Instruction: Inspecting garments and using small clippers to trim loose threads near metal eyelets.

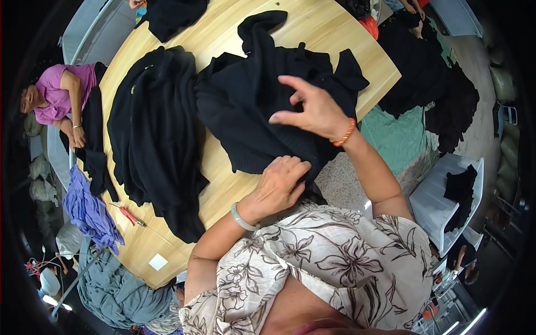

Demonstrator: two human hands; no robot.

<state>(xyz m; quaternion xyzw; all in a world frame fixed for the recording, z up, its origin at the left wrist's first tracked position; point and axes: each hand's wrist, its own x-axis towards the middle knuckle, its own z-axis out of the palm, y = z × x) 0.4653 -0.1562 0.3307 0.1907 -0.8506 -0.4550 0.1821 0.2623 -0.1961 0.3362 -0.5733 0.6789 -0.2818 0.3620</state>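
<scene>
A black knit garment (240,117) is spread on the pale wooden table in front of me, with one sleeve reaching toward the far side. My left hand (282,181) is on its near edge, the fingers bent and closed over the cloth. Above the right part of the same garment is my right hand (315,111), open, thumb and forefinger well apart and no cloth between them. The other fingers of that hand are curled under and partly hidden. To the left lies a heap of black garments (159,134), untouched by either hand.
On the table (223,156) lie a red-handled tool (129,215) and a white paper square (158,262). Another person (67,95) handles black cloth at the left edge. Purple cloth (92,204) hangs there. At right are a plastic bin (441,206) and green cloth (396,139).
</scene>
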